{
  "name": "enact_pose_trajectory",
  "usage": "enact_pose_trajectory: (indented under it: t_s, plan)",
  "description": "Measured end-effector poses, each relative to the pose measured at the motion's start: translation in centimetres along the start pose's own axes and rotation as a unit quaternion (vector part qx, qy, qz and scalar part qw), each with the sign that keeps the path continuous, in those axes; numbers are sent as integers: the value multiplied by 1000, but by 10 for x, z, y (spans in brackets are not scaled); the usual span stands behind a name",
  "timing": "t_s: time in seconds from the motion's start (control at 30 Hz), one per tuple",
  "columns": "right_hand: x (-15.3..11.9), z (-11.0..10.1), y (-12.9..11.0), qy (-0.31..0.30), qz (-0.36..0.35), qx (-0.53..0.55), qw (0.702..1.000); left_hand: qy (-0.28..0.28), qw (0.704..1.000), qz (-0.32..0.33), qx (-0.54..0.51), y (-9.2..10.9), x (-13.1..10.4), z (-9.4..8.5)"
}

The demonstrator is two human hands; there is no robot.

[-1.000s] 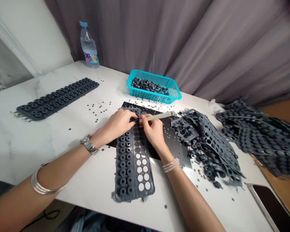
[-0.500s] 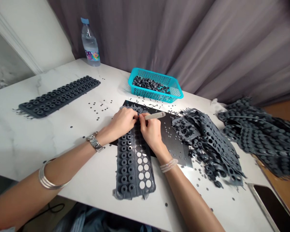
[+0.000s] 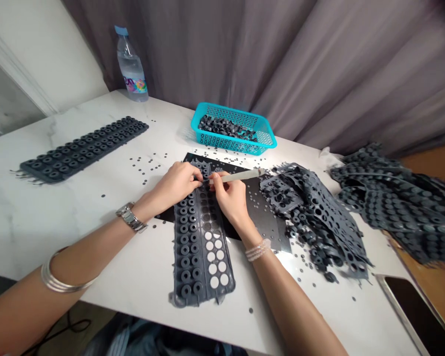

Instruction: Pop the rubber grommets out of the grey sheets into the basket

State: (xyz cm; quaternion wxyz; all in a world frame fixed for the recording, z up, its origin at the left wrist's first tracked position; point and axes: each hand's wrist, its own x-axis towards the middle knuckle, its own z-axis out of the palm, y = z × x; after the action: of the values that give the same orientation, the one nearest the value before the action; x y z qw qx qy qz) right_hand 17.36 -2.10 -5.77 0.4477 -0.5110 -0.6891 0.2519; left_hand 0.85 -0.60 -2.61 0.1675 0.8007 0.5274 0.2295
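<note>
A dark grey molded rubber sheet lies lengthwise in front of me. Raised rings line its left half, and round holes run down the right, the nearest ones showing white table. Over its far part, my left hand has thumb and fingertips pinched together; whatever is between them is too small to make out. My right hand grips a whitish pen-like tool like a pencil. Its tip points at the sheet beside my left fingertips, partly hidden by my fingers. Beneath the sheet's far part is a black flat board.
A turquoise basket holds many dark rubber pieces. Another ringed sheet lies left, near a water bottle. To the right are punched sheets with loose rings, a heap of sheets and a phone. Small discs are scattered around.
My left fingertips have drawn slightly leftward, away from my right fingers. The pen-like tool has tipped a little flatter. The whole view has shifted slightly.
</note>
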Motion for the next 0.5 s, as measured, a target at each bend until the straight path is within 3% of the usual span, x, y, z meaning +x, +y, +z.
enact_pose_trajectory:
  t_s: [0.5]
  plan:
    - [2,4,-3,-32,-63,-63,996,-4,1000,0,-13,0,0,-2]
